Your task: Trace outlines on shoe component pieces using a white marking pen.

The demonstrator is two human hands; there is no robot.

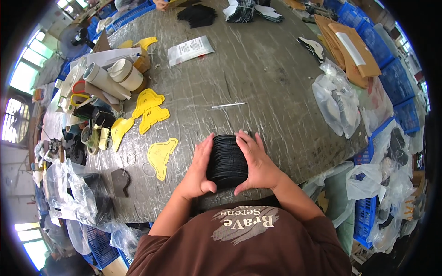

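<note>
A thick stack of thin black pieces (227,161) is at the table's near edge, right in front of me, its layered edges showing as fine lines. My left hand (197,171) presses along its left side, with the thumb at the near corner. Against the right side lies my right hand (258,164), fingers pointing away from me and thumb at the near end. Both hands clasp the stack between them. Beyond it lies a slim white pen-like stick (228,105). A yellow cut template (161,155) rests to the left of my left hand.
More yellow templates (151,108) lie farther left, near cups (125,76) and scissors (79,97). A white printed packet (190,50) and black piles (197,16) are farther back. Plastic bags (337,99), brown cardboard (354,48) and blue crates (395,73) crowd the right.
</note>
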